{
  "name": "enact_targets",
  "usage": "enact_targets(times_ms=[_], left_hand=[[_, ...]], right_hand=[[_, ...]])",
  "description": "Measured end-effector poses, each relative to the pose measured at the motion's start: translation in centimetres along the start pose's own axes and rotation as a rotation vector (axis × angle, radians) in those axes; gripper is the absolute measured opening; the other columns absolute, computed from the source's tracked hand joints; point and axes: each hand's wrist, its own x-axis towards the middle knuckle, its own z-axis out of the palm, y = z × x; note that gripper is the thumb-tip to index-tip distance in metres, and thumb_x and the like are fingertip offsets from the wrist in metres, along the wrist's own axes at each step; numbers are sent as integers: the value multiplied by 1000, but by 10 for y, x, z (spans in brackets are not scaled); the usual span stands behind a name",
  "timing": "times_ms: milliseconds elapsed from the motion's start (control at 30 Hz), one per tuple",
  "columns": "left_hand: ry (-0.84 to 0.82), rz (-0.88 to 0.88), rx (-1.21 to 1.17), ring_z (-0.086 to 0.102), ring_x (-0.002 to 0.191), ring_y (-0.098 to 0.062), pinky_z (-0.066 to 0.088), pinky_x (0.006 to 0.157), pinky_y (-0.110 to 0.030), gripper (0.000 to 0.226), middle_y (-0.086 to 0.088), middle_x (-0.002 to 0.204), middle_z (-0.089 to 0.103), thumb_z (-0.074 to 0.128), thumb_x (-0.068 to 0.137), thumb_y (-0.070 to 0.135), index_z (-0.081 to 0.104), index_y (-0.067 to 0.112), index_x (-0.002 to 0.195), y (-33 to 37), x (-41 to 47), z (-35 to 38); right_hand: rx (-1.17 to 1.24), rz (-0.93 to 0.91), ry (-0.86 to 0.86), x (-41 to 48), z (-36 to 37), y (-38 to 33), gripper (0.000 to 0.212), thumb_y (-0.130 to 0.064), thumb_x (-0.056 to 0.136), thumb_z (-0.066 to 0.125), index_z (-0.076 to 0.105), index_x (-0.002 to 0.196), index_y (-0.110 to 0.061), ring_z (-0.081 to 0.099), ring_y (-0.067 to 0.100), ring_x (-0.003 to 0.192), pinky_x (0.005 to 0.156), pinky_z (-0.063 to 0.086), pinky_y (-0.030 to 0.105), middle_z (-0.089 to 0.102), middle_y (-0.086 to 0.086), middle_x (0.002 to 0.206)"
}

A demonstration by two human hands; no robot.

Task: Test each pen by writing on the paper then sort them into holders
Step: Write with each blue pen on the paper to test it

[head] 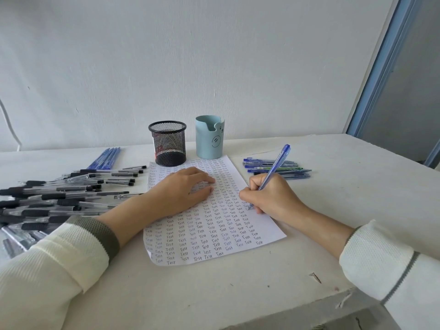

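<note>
right hand point(269, 196): we see it pinching the blue pen point(273, 172) between thumb and curled fingers, its outer edge resting on the right margin of the paper point(214, 234).
blue pen: it slants, with the clicker end up and away to the right and the tip touching the paper near its right edge, at the end of a row of writing.
left hand point(183, 191): it lies palm down on the upper half of the paper, fingers nearly straight and a little spread, gripping nothing.
paper: a white sheet lying slightly turned on the table point(238, 294) in front of us, filled with rows of the handwritten word "Test".
black mesh holder point(167, 144): it stands upright at the paper's far left corner, its base over the sheet's edge. Through the mesh we make out the dark base and a small reddish patch low on the left, and we cannot tell what that is.
light blue holder point(209, 139): it stands upright just right of the black mesh holder, near it but apart, at the paper's far edge. It has a notched rim and a small drawn face. Its wall is opaque, so we cannot tell what it holds.
black pens point(59, 198): a large loose pile on the table left of the paper, lying mostly crosswise.
far blue pens point(104, 158): a small bunch side by side behind the black pens.
right blue pens point(276, 166): a group lying crosswise on the table right of the paper, beyond the right hand.
</note>
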Motion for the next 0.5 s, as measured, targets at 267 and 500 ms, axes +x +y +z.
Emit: enact_targets(times_ms=[267,500], left_hand=[[8,4,3,47,126,-7,35,110,-28,37,13,138,49,47,97,50,57,38,130,0,0,0],[13,4,2,47,127,-7,35,111,-29,36,12,139,49,48,97,48,58,37,130,1,-1,0]], right_hand=[[-8,4,8,0,0,0,45,-3,77,68,37,46,-16,45,15,42,45,40,22,37,-3,43],[-4,4,18,1,-1,1,40,-3,77,68,40,50,-13,44,14,41,45,40,20,38,2,46]])
